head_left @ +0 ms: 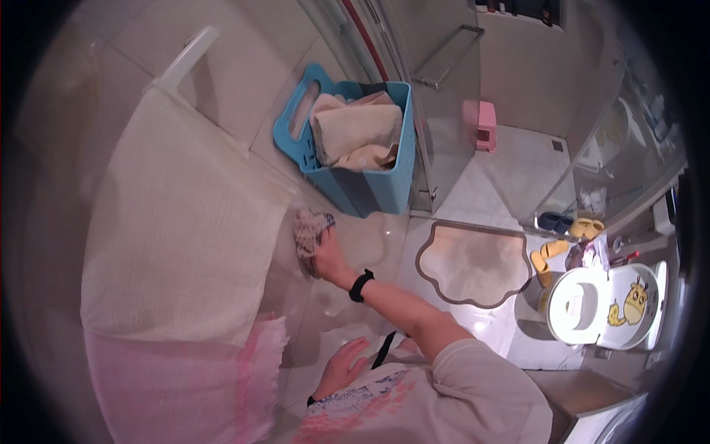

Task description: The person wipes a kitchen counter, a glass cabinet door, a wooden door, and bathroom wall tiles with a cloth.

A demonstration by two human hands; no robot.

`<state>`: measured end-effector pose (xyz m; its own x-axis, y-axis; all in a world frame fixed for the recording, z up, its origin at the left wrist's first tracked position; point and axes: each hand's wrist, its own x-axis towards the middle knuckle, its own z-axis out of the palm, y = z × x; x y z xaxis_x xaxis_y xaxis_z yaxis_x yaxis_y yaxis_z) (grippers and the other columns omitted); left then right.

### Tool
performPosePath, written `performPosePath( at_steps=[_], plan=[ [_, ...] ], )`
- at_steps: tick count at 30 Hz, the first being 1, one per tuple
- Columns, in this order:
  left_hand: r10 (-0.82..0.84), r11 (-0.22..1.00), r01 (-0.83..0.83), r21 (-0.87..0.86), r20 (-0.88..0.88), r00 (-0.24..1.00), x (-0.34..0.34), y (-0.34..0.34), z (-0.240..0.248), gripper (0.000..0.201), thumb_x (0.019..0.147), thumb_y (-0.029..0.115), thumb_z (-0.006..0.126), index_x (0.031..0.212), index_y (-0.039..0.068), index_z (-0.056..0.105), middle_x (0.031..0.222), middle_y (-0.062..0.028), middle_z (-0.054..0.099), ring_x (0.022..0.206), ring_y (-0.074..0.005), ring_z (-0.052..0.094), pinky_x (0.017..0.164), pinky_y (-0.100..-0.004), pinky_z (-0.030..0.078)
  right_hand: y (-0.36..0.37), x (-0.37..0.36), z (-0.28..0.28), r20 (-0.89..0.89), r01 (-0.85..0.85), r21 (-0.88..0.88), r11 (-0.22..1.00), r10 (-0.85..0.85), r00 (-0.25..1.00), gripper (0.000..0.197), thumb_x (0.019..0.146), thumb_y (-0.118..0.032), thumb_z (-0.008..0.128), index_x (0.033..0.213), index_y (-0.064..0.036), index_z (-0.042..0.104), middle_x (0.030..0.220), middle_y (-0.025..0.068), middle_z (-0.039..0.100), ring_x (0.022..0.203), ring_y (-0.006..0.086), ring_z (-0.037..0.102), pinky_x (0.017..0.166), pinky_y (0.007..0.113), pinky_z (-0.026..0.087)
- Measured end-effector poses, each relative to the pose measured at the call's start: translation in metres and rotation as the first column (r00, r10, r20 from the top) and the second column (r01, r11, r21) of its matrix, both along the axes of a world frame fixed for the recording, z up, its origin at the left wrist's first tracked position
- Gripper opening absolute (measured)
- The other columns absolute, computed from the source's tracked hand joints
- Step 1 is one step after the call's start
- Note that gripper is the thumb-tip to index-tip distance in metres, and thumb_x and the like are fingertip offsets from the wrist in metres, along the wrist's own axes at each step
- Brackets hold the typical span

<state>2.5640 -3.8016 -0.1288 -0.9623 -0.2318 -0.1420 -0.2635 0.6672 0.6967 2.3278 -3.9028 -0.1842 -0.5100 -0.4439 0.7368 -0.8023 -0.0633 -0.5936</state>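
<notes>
My right hand (325, 255) reaches out to the left and presses a bunched, patterned cloth (305, 235) against a glossy tiled surface. Its fingers are wrapped over the cloth, and a black band circles that wrist. My left hand (346, 368) is close to my body, fingers stretched out, holding nothing. Just beyond the cloth is a blue and grey laundry basket (355, 192) with folded beige towels (359, 129) in it. To the left of the cloth, a large cream towel (185, 229) hangs from a white bar (188, 55), with a pink towel (185, 392) below it.
A glass shower door (447, 111) stands beyond the basket, with a pink stool (486, 126) behind it. A brown-edged mat (473, 265) lies on the floor at right. Yellow slippers (543, 270) are beside a white toilet (584, 337) with its lid up.
</notes>
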Motion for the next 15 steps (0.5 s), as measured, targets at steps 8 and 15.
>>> performPosePath(
  at_steps=[8, 15],
  plan=[
    [0.395, 0.912, -0.399, -0.098, -0.064, 0.917, -0.085, 0.025, 0.013, 0.035, 0.087, 0.011, 0.059, 0.121, 0.005, 0.056, 0.123, -0.0142, 0.056, 0.114, -0.0315, 0.053, 0.096, -0.0362, 0.043, 0.025, -0.029, -0.085, -0.234, -0.106, 0.593, 0.798, 0.297, 0.926, 0.03, 0.076, -0.011, 0.054, 0.104, 0.0018, 0.057, 0.109, 0.0271, 0.048, 0.105, 0.0417, 0.042, 0.092, 0.048, 0.039],
    [0.766, 0.642, -0.766, 0.037, -0.065, 0.639, -0.115, 0.134, 0.007, 0.035, 0.086, 0.014, 0.062, 0.12, 0.006, 0.057, 0.122, -0.0137, 0.058, 0.114, -0.0315, 0.055, 0.097, -0.0366, 0.043, 0.108, -0.051, -0.092, 0.253, -0.565, 0.786, 0.249, 0.704, 0.663, 0.049, 0.067, -0.021, 0.069, 0.11, -0.0037, 0.054, 0.11, 0.0207, 0.057, 0.103, 0.0371, 0.055, 0.084, 0.047, 0.045]
  ],
)
